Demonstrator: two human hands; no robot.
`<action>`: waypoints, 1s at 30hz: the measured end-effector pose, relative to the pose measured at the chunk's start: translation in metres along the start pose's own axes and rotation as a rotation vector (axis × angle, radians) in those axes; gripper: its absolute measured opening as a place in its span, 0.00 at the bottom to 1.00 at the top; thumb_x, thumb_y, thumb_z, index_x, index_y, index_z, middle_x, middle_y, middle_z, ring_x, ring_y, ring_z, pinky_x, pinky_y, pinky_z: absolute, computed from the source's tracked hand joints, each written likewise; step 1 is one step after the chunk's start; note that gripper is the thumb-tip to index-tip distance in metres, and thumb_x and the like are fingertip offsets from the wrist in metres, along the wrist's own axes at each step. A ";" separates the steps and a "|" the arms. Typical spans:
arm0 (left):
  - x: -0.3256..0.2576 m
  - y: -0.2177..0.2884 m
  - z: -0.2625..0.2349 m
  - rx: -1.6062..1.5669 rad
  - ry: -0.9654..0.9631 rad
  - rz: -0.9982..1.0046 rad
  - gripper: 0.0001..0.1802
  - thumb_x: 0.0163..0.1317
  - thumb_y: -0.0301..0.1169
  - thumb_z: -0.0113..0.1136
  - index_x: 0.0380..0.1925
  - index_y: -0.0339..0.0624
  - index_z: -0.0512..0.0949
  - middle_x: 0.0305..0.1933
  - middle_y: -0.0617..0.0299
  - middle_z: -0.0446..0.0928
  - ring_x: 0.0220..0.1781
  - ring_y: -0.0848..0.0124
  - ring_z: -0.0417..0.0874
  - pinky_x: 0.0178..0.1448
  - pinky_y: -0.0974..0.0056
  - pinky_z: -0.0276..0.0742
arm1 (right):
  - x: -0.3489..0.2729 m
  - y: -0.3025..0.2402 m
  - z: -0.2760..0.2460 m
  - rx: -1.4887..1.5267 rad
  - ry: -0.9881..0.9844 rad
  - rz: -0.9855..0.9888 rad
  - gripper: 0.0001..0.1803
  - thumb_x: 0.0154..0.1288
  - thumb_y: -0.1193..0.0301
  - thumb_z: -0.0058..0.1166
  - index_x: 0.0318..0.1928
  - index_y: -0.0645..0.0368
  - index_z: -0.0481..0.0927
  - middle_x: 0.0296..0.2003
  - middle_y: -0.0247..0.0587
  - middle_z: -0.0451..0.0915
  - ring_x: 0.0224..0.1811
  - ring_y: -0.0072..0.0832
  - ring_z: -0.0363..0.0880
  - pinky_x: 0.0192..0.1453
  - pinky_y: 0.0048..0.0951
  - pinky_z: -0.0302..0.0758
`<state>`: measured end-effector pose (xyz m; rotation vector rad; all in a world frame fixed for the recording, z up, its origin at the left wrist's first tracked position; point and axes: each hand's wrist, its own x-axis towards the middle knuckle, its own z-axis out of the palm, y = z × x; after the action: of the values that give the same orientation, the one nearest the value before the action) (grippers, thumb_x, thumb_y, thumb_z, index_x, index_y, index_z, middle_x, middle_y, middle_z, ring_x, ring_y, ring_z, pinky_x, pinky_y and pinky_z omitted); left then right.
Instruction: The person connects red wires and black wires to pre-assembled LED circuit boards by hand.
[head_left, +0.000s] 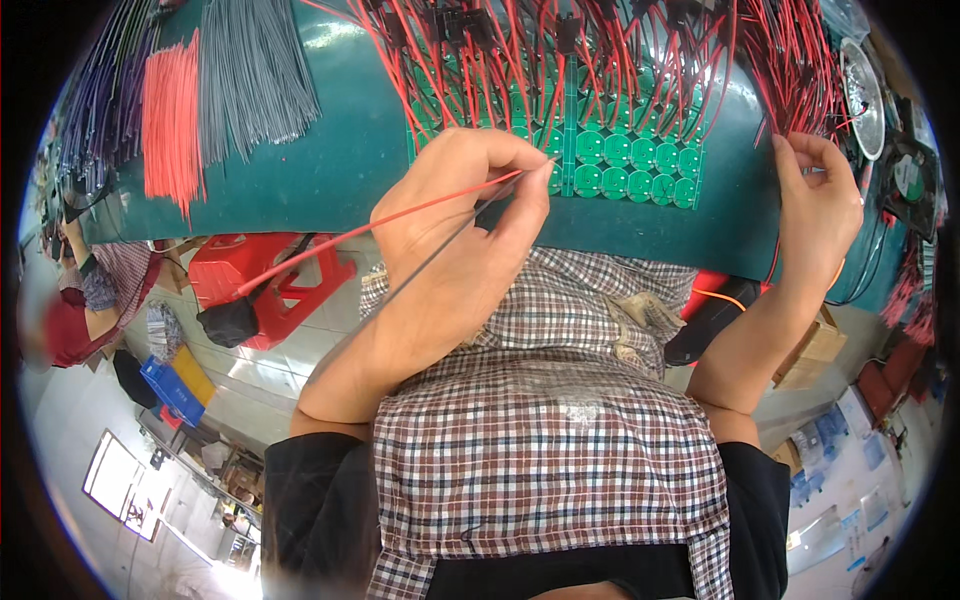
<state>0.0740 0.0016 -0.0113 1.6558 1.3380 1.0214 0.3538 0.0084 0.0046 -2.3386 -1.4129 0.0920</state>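
Note:
My left hand (455, 225) is closed in a pinch over the front of the green work surface. Between its thumb and forefinger are a red wire (365, 225) and a dark grey wire (425, 265), their long ends trailing back over the hand toward the lower left. Just beyond the fingertips lies a panel of round green circuit boards (640, 170), many with red and black wires standing from them. At the right, my right hand (822, 195) has its fingers curled together at the near end of a bundle of red and black wires (800, 85). What its fingertips hold, if anything, is too small to make out.
Bundles of red wires (172, 125), grey wires (255, 75) and dark purple wires (105, 110) lie at the far left of the green table (345, 165). A metal dish (862, 98) stands far right. Below are red stools (245, 270); another person's arm (95, 320) shows at left.

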 end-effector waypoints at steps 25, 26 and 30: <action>0.000 0.004 0.010 0.120 0.045 -0.033 0.10 0.52 0.21 0.69 0.32 0.43 0.77 0.32 0.61 0.78 0.28 0.70 0.83 0.31 0.68 0.79 | -0.007 -0.013 -0.006 0.670 0.124 -0.010 0.06 0.66 0.78 0.62 0.39 0.69 0.79 0.31 0.40 0.84 0.33 0.22 0.86 0.36 0.17 0.79; 0.001 0.004 0.010 0.084 0.059 -0.037 0.10 0.52 0.22 0.69 0.32 0.43 0.77 0.32 0.61 0.79 0.28 0.70 0.83 0.31 0.68 0.79 | -0.008 -0.015 -0.005 0.670 0.123 -0.009 0.06 0.66 0.78 0.62 0.39 0.69 0.79 0.31 0.40 0.84 0.33 0.22 0.86 0.36 0.17 0.79; 0.004 0.006 0.011 0.115 0.077 0.005 0.11 0.52 0.22 0.70 0.33 0.43 0.78 0.31 0.62 0.81 0.28 0.69 0.84 0.31 0.68 0.79 | -0.012 -0.015 -0.003 0.825 0.021 0.016 0.07 0.66 0.80 0.60 0.42 0.72 0.79 0.35 0.47 0.85 0.35 0.28 0.87 0.36 0.19 0.81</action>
<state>0.0868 0.0033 -0.0096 1.7203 1.4684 1.0365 0.3361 0.0036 0.0111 -1.6516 -1.0564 0.5406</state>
